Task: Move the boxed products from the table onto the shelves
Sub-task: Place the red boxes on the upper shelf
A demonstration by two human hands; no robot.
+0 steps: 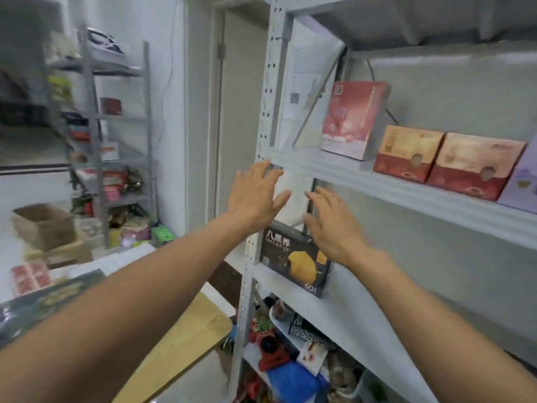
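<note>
Left hand, right hand, shelved box

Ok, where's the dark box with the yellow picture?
Head view: the dark box stands at the lower shelf's left end, beside the perforated upright, under the left hand and right hand.

We find box at left end of middle shelf; row of boxes on upper shelf above, further right; table left of rack.
</note>
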